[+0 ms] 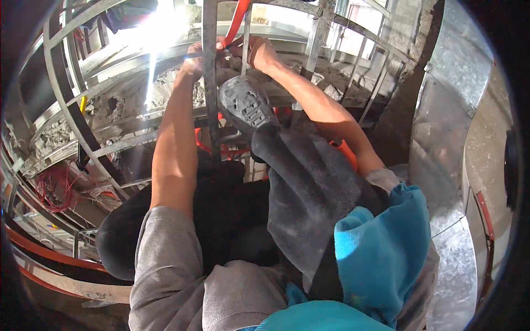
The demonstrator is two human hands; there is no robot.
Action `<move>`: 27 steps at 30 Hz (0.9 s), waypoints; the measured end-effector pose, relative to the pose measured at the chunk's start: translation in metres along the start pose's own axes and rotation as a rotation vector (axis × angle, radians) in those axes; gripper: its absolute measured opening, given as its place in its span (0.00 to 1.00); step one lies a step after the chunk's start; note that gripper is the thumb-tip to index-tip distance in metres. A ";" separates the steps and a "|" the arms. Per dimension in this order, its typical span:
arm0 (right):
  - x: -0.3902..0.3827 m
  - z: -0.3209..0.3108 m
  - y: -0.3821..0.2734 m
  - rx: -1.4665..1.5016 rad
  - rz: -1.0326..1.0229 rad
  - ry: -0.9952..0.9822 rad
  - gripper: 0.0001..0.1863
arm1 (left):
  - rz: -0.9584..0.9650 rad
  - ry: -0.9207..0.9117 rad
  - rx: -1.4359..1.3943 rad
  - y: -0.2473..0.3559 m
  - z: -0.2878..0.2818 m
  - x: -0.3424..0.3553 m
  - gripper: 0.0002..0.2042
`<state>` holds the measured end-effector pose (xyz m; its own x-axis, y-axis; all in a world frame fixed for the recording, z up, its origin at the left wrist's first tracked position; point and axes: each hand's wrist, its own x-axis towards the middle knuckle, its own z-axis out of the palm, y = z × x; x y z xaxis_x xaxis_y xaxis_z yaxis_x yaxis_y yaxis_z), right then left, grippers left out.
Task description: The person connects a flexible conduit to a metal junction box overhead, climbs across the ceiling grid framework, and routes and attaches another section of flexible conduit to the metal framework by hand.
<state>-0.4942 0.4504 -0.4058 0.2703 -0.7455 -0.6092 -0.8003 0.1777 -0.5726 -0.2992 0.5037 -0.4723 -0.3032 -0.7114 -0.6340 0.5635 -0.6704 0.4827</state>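
Both arms stretch forward to a grey metal frame. My left hand is just left of an upright bar, its fingers curled around something that glare hides. To the right of that bar, my right hand is closed, partly behind a thinner upright. Between the hands, a flat-looking orange-red tube comes down from above, and its lower end meets a small dark piece. I cannot make out which hand grips which of these. A dusty grey shoe rests near the bars, below my hands.
Rough cement runs along a ledge behind the bars. Orange tubing shows beside my right forearm. Bundled red wires hang at lower left. Shiny metal sheeting stands close on the right. Strong light glares at the top.
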 end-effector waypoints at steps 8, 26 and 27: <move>0.011 0.021 0.029 -0.108 -0.051 0.057 0.17 | 0.016 0.051 -0.109 0.002 0.015 -0.009 0.12; -0.008 0.006 -0.023 -0.005 0.093 0.039 0.19 | 0.038 0.021 -0.025 -0.022 -0.002 0.005 0.14; -0.007 0.009 -0.026 -0.001 0.086 0.040 0.19 | 0.041 0.029 -0.020 -0.021 -0.007 0.003 0.14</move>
<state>-0.4703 0.4563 -0.3911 0.1787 -0.7524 -0.6340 -0.8204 0.2418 -0.5182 -0.3059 0.5171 -0.4883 -0.2578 -0.7315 -0.6312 0.5903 -0.6364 0.4964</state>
